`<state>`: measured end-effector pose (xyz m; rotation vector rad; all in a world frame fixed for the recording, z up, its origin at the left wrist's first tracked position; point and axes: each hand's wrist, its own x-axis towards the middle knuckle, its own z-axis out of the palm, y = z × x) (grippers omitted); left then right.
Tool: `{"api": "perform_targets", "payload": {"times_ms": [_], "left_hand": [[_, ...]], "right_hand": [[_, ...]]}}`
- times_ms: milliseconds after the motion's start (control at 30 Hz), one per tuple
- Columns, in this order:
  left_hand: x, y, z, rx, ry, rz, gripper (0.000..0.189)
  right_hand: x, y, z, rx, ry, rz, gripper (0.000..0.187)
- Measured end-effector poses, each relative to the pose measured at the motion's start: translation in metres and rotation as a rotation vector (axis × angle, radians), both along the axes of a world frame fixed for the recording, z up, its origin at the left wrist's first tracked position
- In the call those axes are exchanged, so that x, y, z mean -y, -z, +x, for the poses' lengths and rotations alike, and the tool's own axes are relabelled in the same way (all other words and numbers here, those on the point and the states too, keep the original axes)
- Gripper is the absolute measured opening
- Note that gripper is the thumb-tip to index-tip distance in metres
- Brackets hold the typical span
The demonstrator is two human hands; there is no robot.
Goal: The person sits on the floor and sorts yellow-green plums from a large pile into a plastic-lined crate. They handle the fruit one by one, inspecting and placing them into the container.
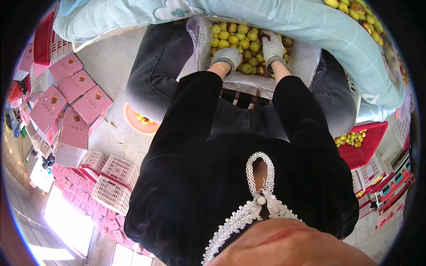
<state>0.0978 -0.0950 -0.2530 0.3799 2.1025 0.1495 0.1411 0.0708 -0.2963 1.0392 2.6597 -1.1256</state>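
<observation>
A box lined with clear plastic film (pixel 199 43) stands between the knees, filled with yellow-green and brown-patched jujubes (pixel 234 40). My left hand (pixel 228 57), in a pale glove, rests on the fruit at the left side of the box; its fingertips are hard to make out. My right hand (pixel 273 48), gloved too, lies over the fruit at the right side, fingers pointing to the far edge and touching brownish jujubes. Whether either hand grips a fruit cannot be told.
A light-blue padded quilt (pixel 226 10) curves behind the box, with more jujubes (pixel 357 13) beyond it. Pink cartons (pixel 80 83) and stacked white plastic crates (pixel 111 194) stand at the left. An orange basin (pixel 133 124) and a red crate (pixel 372 143) hold jujubes beside the legs.
</observation>
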Motion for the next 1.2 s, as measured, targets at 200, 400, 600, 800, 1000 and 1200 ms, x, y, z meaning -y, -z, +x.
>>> {"api": "perform_targets", "payload": {"times_ms": [200, 400, 600, 800, 1000, 1200], "left_hand": [[-0.01, 0.017, -0.004, -0.045, 0.07, -0.102, 0.037], [-0.014, 0.028, -0.008, -0.023, 0.109, -0.131, 0.038], [0.02, 0.018, -0.059, 0.013, 0.218, 0.152, 0.035], [0.012, -0.03, -0.078, -0.114, -0.051, 0.293, 0.027], [0.022, -0.026, -0.094, 0.049, 0.264, 0.267, 0.028], [0.051, 0.09, -0.05, 0.037, 0.863, -0.107, 0.029]], "right_hand": [[0.019, -0.011, -0.004, -0.041, -0.17, -0.04, 0.031], [-0.006, -0.006, 0.006, 0.095, 0.147, 0.063, 0.035], [-0.015, -0.007, -0.004, 0.316, -0.188, -0.049, 0.052], [-0.011, -0.008, -0.011, 0.341, -0.22, -0.025, 0.064], [-0.012, -0.019, -0.006, 0.178, -0.032, -0.082, 0.063], [-0.001, -0.032, -0.004, 0.162, -0.045, -0.252, 0.057]]}}
